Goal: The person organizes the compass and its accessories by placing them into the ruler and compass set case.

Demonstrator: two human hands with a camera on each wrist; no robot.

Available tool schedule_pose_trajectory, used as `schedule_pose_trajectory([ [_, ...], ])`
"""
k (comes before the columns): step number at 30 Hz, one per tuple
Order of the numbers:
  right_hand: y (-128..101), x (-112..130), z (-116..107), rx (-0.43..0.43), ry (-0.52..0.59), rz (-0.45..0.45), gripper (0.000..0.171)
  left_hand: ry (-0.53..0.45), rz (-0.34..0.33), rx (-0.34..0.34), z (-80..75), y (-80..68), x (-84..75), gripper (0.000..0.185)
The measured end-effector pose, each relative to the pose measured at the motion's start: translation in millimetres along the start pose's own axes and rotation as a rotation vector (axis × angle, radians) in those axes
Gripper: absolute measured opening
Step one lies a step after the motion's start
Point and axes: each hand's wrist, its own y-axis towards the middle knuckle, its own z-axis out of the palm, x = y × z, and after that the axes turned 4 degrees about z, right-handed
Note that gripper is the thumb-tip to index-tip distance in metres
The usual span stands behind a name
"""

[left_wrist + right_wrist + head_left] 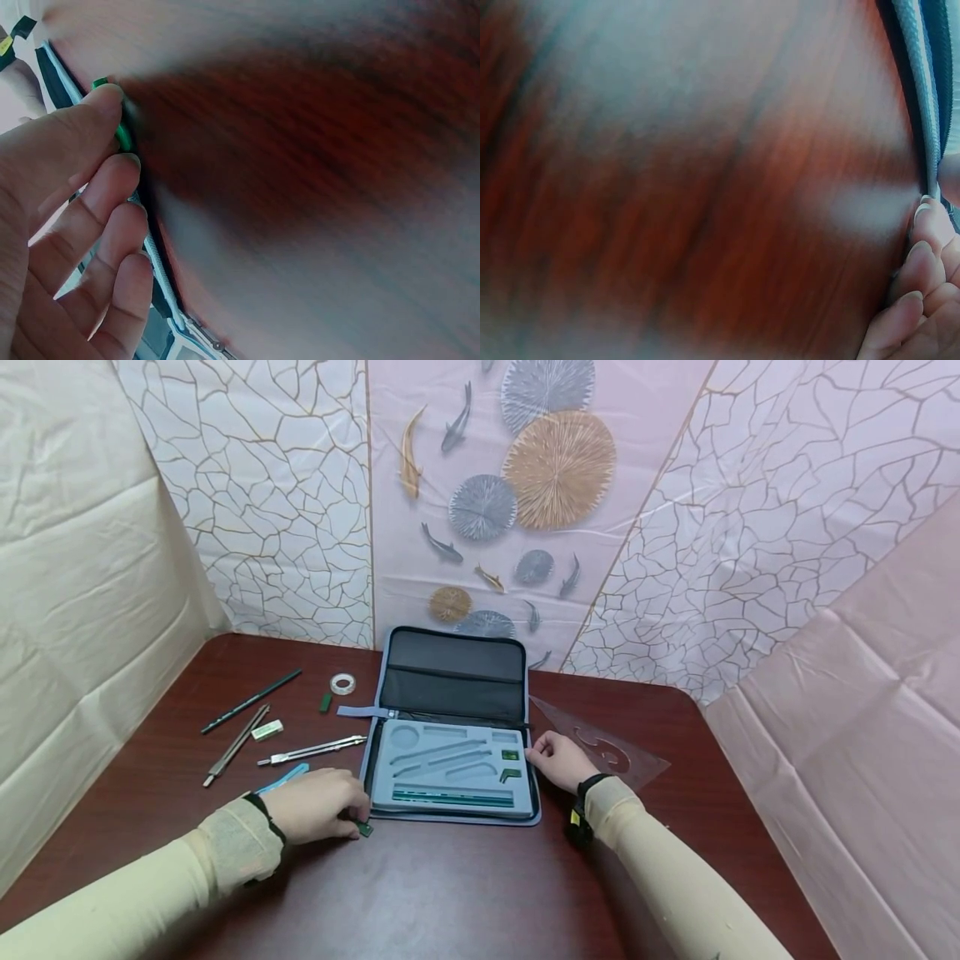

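The small green piece was in the left hand, grasped between thumb and fingertips just outside the front left corner of the case; whether it touched the table could not be told. The right hand was grasping the right edge of the case, pinched between thumb and fingers as far as the right wrist view showed. Risk was judged greatest at the left fingertips: so slight an item offered little to grip, and a slip could have dropped it beside or beneath the case. A tug by the right hand could have shifted the case, jolted the tray and unseated its contents. A backward sweep of the left sleeve might have pushed the light blue tool, partly hidden behind that hand, towards the table's left edge. As to containers, the case lay open, with a dark pocket in its raised half; the pocket's contents, if any, were hidden. The pale tray in the base held slim green pencils along its front edge and, near its right edge, a squarish green block with an angled green piece in front of it. A round recess occupied the tray's back left corner.
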Motion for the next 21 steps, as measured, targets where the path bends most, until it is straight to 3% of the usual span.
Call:
schedule_pose_trajectory([
  [10, 0.6, 0.1, 0.3, -0.003, -0.005, -0.005, 0.024, 0.023, 0.067, -0.008, -3.3, 0.0, -3.8, 0.014],
  [21, -1.0, 1.1, -0.2, 0.001, 0.015, -0.001, 0.026, 0.015, 0.016, 0.028, -2.0, 2.8, -7.6, 0.007],
])
